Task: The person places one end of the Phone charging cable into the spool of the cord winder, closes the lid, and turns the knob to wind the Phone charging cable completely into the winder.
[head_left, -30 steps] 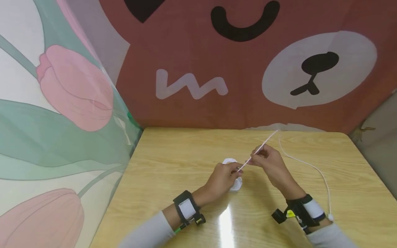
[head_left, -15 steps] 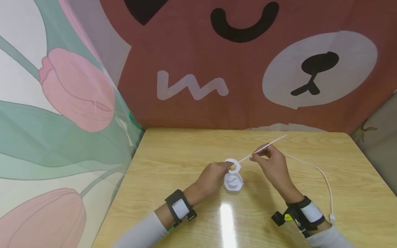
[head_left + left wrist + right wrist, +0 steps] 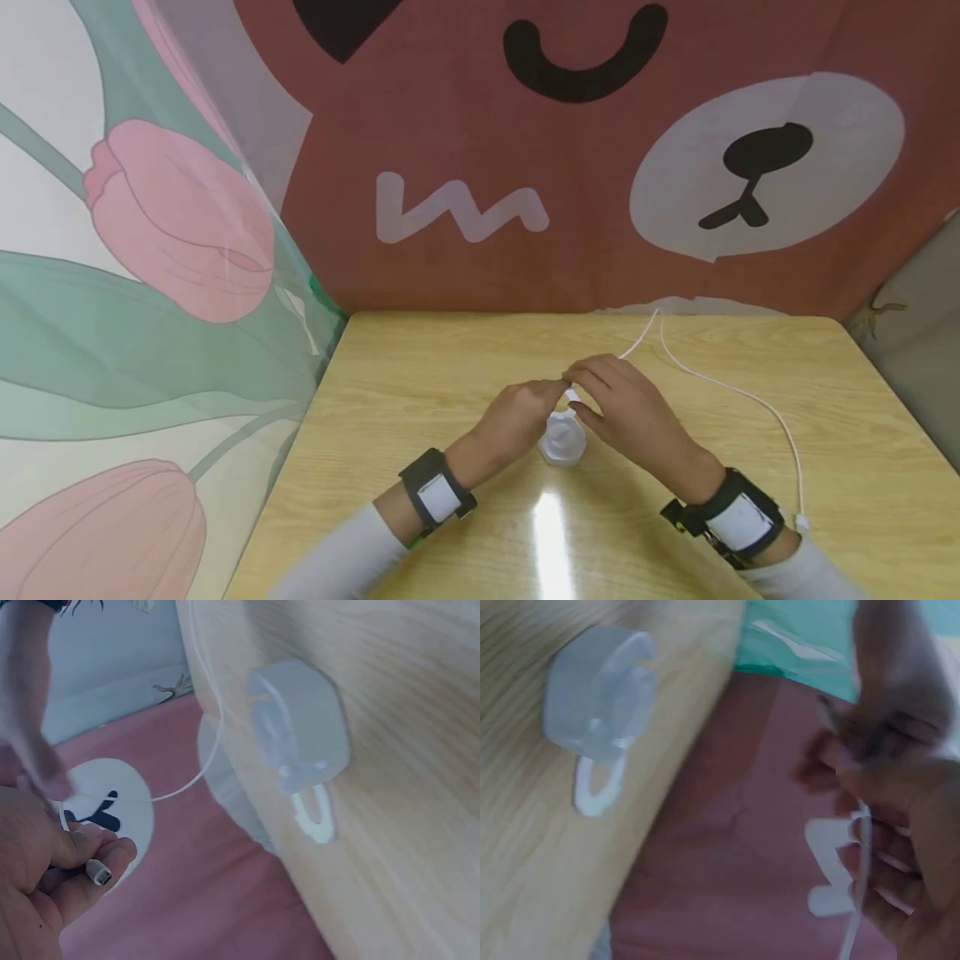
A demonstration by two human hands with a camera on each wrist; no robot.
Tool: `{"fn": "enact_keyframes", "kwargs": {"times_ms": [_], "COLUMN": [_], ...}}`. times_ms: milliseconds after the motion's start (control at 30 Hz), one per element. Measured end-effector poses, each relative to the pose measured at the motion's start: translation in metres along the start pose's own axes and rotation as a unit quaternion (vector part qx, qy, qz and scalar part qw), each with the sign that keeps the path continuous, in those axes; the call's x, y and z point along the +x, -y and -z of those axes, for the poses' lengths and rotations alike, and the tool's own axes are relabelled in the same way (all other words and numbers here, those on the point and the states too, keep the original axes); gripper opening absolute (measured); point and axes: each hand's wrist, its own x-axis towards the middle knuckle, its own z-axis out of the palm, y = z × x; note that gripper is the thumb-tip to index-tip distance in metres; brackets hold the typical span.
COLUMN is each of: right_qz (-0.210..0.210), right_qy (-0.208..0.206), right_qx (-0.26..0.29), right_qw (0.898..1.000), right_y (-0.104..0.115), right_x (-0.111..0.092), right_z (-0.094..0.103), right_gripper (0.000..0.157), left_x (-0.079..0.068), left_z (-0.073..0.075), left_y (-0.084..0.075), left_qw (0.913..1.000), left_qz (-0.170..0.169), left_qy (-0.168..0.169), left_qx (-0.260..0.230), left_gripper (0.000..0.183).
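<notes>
A thin white charging cable (image 3: pixel 738 391) arcs over the table's right half and runs up to both hands. My left hand (image 3: pixel 513 425) pinches it near one end; in the left wrist view the small white connector (image 3: pixel 99 873) sticks out past the fingers. My right hand (image 3: pixel 641 417) meets the left fingertips, and its bent fingers hold the cable, which crosses them in the right wrist view. Under the hands stands a white hexagonal case (image 3: pixel 562 440), its cavity facing up. A hinged ring-shaped lid (image 3: pixel 580 791) is swung out from the case, partly covered by the hands in the head view.
The wooden table (image 3: pixel 420 367) ends against a brown bear-print cloth (image 3: pixel 465 275) at the back. A flower-print cloth (image 3: pixel 150 358) hangs on the left. The cable's other plug (image 3: pixel 802 522) lies beside the right wrist.
My right hand has moved left along the cable to the left hand's fingertips. The left hand shifted slightly up and left from over the case, uncovering it. The cable now bends up behind the right hand.
</notes>
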Motion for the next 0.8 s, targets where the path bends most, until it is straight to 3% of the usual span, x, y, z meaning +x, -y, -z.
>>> {"fn": "enact_keyframes", "kwargs": {"times_ms": [100,233,467,600,800], "right_qz": [0.025,0.017,-0.021,-0.066,-0.114], "right_qy": [-0.008,-0.026,0.038,0.064,0.063], "right_qx": [-0.03,-0.049,-0.102,-0.117,-0.106], "right_qw": [0.999,0.998,0.994,0.989,0.986], "right_y": [0.001,0.003,0.01,0.007,-0.002], "right_x": [0.001,0.001,0.003,0.005,0.0], "right_z": [-0.003,-0.006,-0.005,-0.002,0.006], "right_gripper": [0.035,0.022,0.023,0.02,0.019], "left_x": [0.003,0.003,0.003,0.003,-0.006], "left_z": [0.005,0.008,0.013,0.019,0.027], "left_y": [-0.001,-0.003,-0.006,-0.002,0.012], "left_qw": [0.9993,0.9973,0.9856,0.9843,0.9893], "left_qz": [-0.02,-0.03,-0.03,-0.021,-0.008], "left_qy": [-0.021,-0.02,0.046,0.074,0.06], "left_qx": [0.022,0.064,0.16,0.159,0.132], "left_gripper": [0.037,0.026,0.021,0.024,0.024]}}
